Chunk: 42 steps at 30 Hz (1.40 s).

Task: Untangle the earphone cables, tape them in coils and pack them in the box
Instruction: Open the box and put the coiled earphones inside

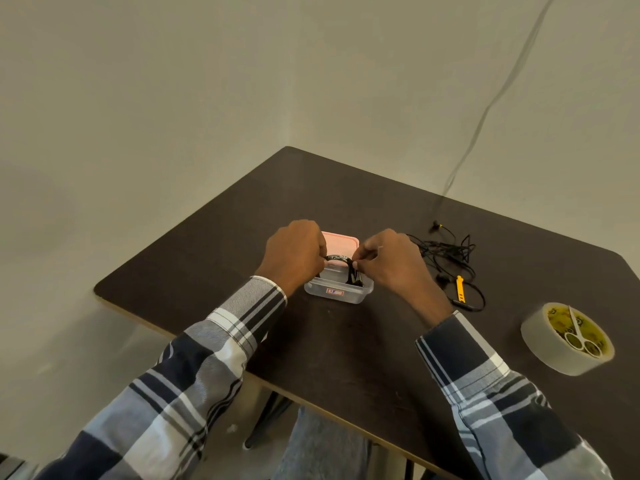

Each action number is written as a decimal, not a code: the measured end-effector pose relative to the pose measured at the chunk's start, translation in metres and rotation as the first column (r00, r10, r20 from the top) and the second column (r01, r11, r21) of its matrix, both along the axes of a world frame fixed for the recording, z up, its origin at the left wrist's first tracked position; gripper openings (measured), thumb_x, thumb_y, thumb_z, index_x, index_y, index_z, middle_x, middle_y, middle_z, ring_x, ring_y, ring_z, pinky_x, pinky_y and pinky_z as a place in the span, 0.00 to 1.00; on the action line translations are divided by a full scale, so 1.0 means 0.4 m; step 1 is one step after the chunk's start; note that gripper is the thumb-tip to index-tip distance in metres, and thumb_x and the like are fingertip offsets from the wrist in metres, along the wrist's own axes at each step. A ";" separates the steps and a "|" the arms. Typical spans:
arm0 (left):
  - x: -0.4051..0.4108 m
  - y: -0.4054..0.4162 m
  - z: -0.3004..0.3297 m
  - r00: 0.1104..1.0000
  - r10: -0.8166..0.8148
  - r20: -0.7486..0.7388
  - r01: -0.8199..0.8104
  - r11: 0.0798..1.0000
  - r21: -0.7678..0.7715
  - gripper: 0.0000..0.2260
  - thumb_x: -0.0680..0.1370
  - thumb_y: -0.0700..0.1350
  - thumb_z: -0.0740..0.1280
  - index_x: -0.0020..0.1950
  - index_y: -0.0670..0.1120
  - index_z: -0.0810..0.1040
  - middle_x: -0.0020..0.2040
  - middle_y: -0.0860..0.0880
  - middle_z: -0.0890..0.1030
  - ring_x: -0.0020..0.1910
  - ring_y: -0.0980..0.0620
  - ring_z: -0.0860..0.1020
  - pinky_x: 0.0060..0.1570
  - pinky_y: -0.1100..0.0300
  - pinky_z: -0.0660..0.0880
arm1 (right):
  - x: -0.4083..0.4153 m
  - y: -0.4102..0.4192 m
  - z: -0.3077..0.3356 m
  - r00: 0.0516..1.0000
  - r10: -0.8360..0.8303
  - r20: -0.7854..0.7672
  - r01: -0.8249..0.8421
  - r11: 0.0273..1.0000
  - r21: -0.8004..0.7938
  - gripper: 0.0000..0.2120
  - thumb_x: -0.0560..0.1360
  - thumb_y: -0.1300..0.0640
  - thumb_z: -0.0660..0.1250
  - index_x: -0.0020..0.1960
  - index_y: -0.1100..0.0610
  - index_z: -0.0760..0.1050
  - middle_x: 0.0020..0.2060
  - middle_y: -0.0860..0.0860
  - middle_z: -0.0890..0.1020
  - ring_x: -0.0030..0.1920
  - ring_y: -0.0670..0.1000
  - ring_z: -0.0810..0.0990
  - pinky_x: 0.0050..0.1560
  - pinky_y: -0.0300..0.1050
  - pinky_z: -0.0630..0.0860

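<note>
Between your two hands, right over the open box (338,292), sits the coiled black cable (341,263). Your left hand (294,256) has its fingers curled around the coil's left arc; your right hand (391,263) pinches the right side with thumb and fingertips, so both grips are closed on the same coil. Two-point hold makes sense: it probably keeps the loops from springing open while you lower it in. Part of the coil already dips below the rim under your right pinch, the rest arches above it. I can't tell from here whether tape is already on this coil. Just behind the grip, the pink lid (341,242) lies flat against the box's far side, out of the way but close for closing. Right of your right hand, just past the knuckles, the remaining tangled earphones (446,258) lie loose on the table (207,258), with a yellow clip (460,289) near their closer end, so at least one more cable looks unprocessed. Further right and nearer you, well apart from the grip, the tape roll (540,348) stands on the table with small scissors (578,332) parked in its core, handy for the next coil. Next move, as I read it: press the coil flat into the box, then release.
</note>
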<state>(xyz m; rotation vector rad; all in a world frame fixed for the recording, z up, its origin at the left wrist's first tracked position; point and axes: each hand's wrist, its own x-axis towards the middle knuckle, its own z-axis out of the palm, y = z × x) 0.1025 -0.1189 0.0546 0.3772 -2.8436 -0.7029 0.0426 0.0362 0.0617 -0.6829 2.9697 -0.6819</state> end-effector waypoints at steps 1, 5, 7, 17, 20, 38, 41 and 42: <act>-0.004 -0.001 -0.007 1.000 0.008 0.006 -0.008 1.000 0.008 0.09 0.76 0.46 0.72 0.55 0.45 0.84 0.58 0.46 0.82 0.49 0.48 0.81 0.48 0.60 0.74 | 0.001 0.001 -0.002 1.000 0.006 -0.005 -0.006 1.000 0.007 0.07 0.75 0.61 0.73 0.50 0.53 0.86 0.50 0.51 0.87 0.48 0.50 0.84 0.52 0.49 0.83; -0.009 -0.011 -0.034 0.999 0.025 0.029 -0.027 0.997 0.071 0.07 0.75 0.46 0.73 0.51 0.45 0.85 0.53 0.47 0.84 0.48 0.49 0.81 0.48 0.59 0.77 | 0.013 -0.001 -0.022 0.999 0.024 -0.039 -0.023 0.999 0.025 0.05 0.75 0.60 0.73 0.48 0.52 0.86 0.47 0.50 0.87 0.46 0.49 0.83 0.50 0.49 0.83; -0.006 -0.020 -0.039 1.000 0.018 -0.012 -0.016 0.992 0.126 0.04 0.75 0.46 0.73 0.45 0.45 0.85 0.48 0.49 0.84 0.46 0.51 0.82 0.42 0.63 0.75 | 0.012 0.006 -0.028 0.998 0.013 -0.067 -0.016 0.999 -0.043 0.05 0.74 0.60 0.73 0.45 0.51 0.86 0.43 0.47 0.86 0.42 0.47 0.83 0.45 0.46 0.83; -0.027 -0.089 -0.063 0.964 0.207 -0.168 -0.119 0.898 0.424 0.08 0.76 0.51 0.71 0.43 0.47 0.85 0.39 0.51 0.85 0.35 0.57 0.79 0.38 0.60 0.77 | -0.073 0.053 -0.072 0.966 -0.167 0.197 0.243 0.843 -0.479 0.08 0.72 0.51 0.74 0.37 0.54 0.84 0.29 0.46 0.83 0.29 0.45 0.77 0.33 0.44 0.76; -0.050 -0.104 -0.086 0.973 0.218 -0.076 -0.168 0.892 0.419 0.08 0.75 0.51 0.72 0.42 0.47 0.85 0.38 0.50 0.84 0.36 0.52 0.81 0.46 0.51 0.82 | -0.073 0.049 -0.095 0.924 -0.145 0.353 0.312 0.819 -0.481 0.10 0.74 0.51 0.74 0.42 0.59 0.83 0.34 0.55 0.85 0.29 0.47 0.80 0.30 0.41 0.77; -0.068 -0.184 -0.119 0.940 0.323 -0.107 -0.240 0.853 0.463 0.10 0.79 0.47 0.68 0.46 0.42 0.85 0.41 0.46 0.84 0.37 0.53 0.79 0.35 0.61 0.72 | -0.070 -0.145 -0.138 0.944 -0.202 0.263 0.313 0.803 -0.507 0.10 0.77 0.60 0.66 0.42 0.57 0.85 0.36 0.47 0.82 0.40 0.48 0.81 0.47 0.56 0.83; -0.048 -0.228 -0.112 0.925 0.361 -0.117 -0.273 0.848 0.453 0.12 0.79 0.48 0.68 0.42 0.41 0.84 0.39 0.44 0.84 0.37 0.49 0.80 0.37 0.55 0.75 | -0.057 -0.190 -0.138 0.954 -0.165 0.250 0.276 0.810 -0.517 0.10 0.78 0.61 0.65 0.44 0.60 0.85 0.41 0.51 0.84 0.43 0.50 0.82 0.48 0.55 0.83; -0.041 -0.241 -0.112 0.919 0.374 -0.127 -0.282 0.847 0.450 0.13 0.79 0.48 0.68 0.41 0.41 0.84 0.38 0.44 0.84 0.37 0.46 0.80 0.39 0.52 0.77 | -0.054 -0.203 -0.139 0.956 -0.158 0.246 0.268 0.810 -0.521 0.10 0.78 0.61 0.65 0.44 0.60 0.85 0.42 0.52 0.85 0.44 0.50 0.82 0.49 0.55 0.83</act>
